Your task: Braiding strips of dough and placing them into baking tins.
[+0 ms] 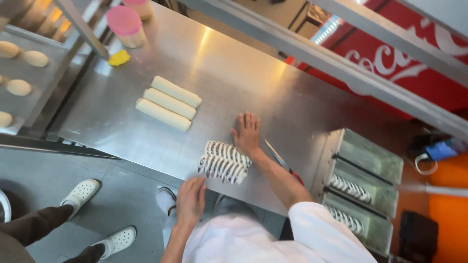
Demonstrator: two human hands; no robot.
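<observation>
My left hand (191, 199) and right hand (247, 134) lie flat and released at either end of the striped loaf (224, 161), which sits near the counter (243, 73) edge. I judge a shove could push it off, and the scissors (282, 160) lie close by my right wrist. Three rolls (168, 103) sit apart; pink-lidded tubs (126, 25) at the far corner; a red cabinet (414, 68) with white lettering beyond.

The person wears a white short-sleeved top (273, 243) and white perforated clogs (165, 199).
</observation>
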